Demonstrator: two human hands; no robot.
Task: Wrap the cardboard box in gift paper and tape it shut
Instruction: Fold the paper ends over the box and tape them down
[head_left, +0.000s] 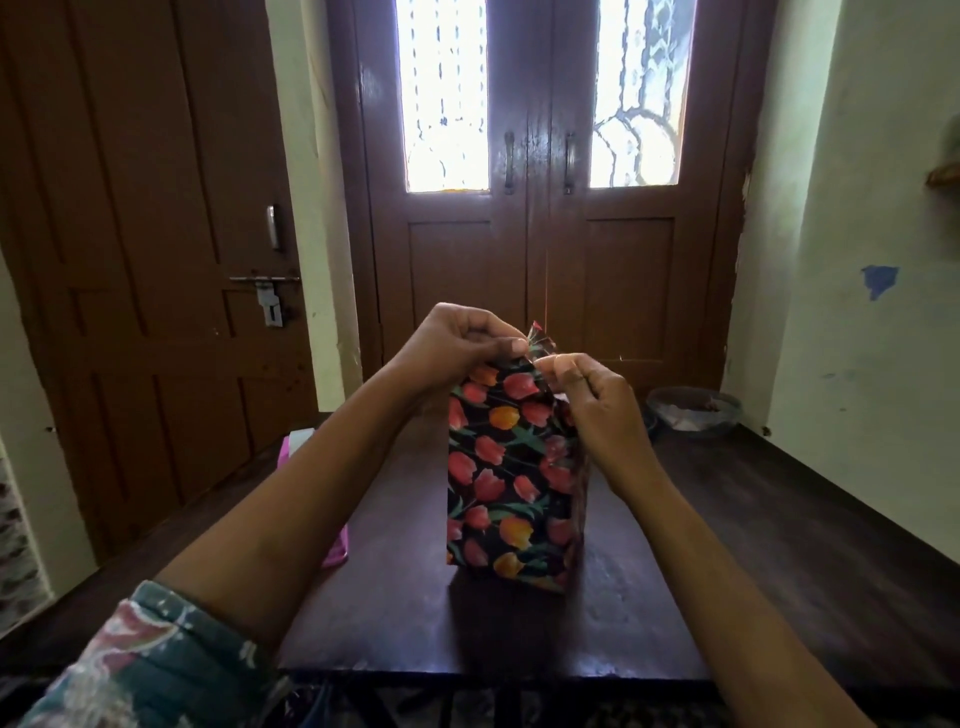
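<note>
The paper-covered cardboard box (511, 467) is standing upright on the dark table (753, 545). At the box's top, the left hand (457, 345) and the right hand (597, 405) are both pinching the bunched gift paper (537, 336). A pink object (336, 545) is lying left of the box.

Cannot see the cardboard box anywhere under the gift paper (511, 467). Cannot tell whether anything besides paper sits between the pinching fingertips of left hand (457, 348) and right hand (597, 405): too small. Mostly behind the left forearm: pink thing (336, 548). Blurred: contents of the bowl (693, 410). Cut off at the edges: sleeve (145, 665), wall object (943, 174).
</note>
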